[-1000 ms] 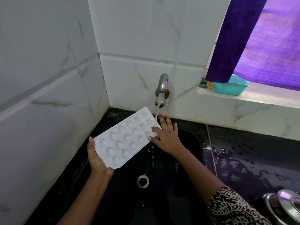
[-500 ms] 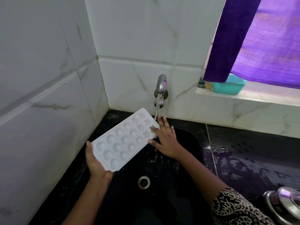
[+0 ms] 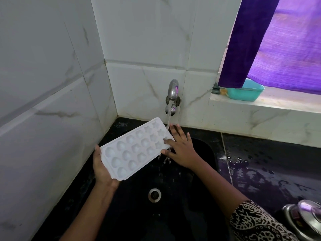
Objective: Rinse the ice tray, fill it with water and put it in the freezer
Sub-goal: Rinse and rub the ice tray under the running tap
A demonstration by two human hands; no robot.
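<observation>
A white ice tray (image 3: 134,149) with several rounded and star-shaped cavities is held tilted over the black sink (image 3: 182,214). My left hand (image 3: 101,168) grips its near left end from below. My right hand (image 3: 180,147) lies flat with spread fingers on the tray's far right corner. A metal tap (image 3: 172,94) on the tiled wall runs a stream of water onto that corner beside my right fingers, and drops fall off the tray edge into the sink.
The sink drain (image 3: 154,194) lies below the tray. White tiled walls close the left and back. A wet black counter (image 3: 271,169) is to the right, with a steel lidded pot (image 3: 305,221) at the lower right. A teal tub (image 3: 245,92) sits on the window ledge under a purple curtain (image 3: 284,40).
The tray and both hands have stayed almost in place under the tap. My right fingers shifted slightly on the tray's far corner while water keeps dripping off it.
</observation>
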